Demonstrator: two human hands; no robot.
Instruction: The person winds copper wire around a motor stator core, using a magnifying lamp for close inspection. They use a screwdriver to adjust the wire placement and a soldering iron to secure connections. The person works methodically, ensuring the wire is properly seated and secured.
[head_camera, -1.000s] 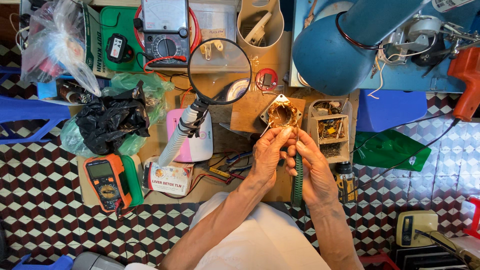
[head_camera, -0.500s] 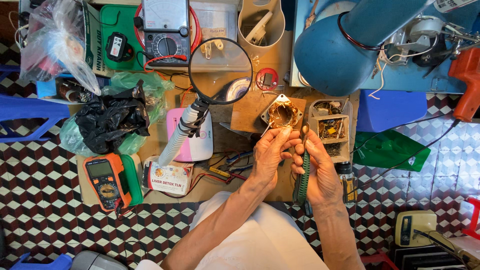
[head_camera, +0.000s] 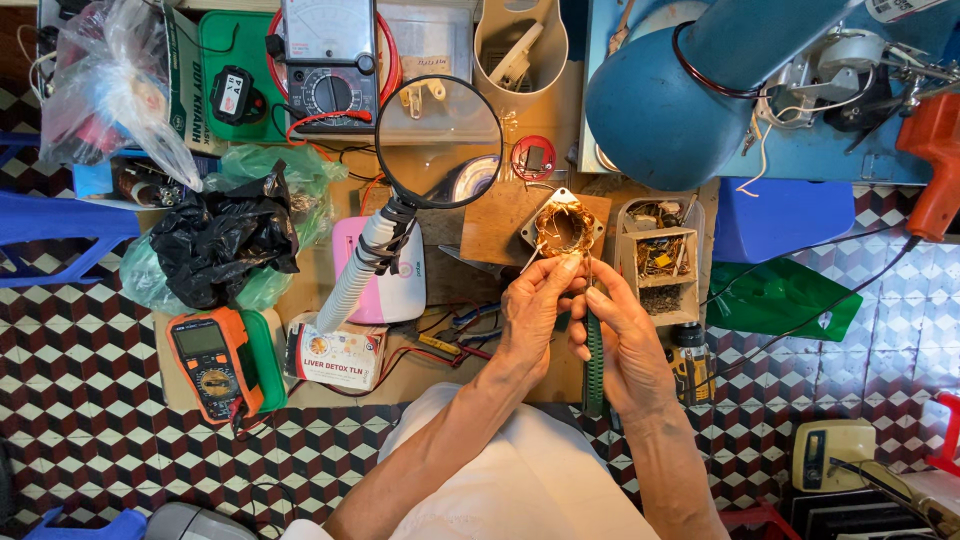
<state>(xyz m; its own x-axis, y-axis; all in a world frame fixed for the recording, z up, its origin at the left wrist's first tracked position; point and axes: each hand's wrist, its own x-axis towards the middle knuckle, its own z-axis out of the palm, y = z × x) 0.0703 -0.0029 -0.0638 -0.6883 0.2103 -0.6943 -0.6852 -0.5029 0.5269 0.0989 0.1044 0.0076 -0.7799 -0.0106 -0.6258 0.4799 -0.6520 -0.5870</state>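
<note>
Two hands meet over the middle of a crowded bench. The left hand (head_camera: 535, 310) has its fingers curled together, fingertips up against the near edge of a motor stator (head_camera: 565, 228), a square metal frame wound with copper wire that lies flat on the wood just beyond the knuckles. The right hand (head_camera: 625, 345) sits just beside the left, nearly touching it, and is closed around a green-handled tool (head_camera: 594, 360); the ribbed handle runs down through the palm toward the person's body, while the thin shaft points up toward the stator. Whether the tip touches the winding, I cannot tell; the fingers hide it.

Beyond the left hand and to its outer side, a round magnifying glass (head_camera: 440, 142) hangs on a flexible ribbed neck rising from a pink base (head_camera: 392, 280). Farther out on that side lie a small printed box (head_camera: 340, 355) and an orange digital multimeter (head_camera: 210, 362), well apart from the hands, with a crumpled black plastic bag (head_camera: 225, 235) beyond them. Straight ahead, past the magnifier, stands an analog meter (head_camera: 330, 62).

On the outer side of the right hand, a clear parts box (head_camera: 660, 258) holds small components, just beside the stator. Beyond it looms a large blue lamp shade (head_camera: 680, 95).
</note>
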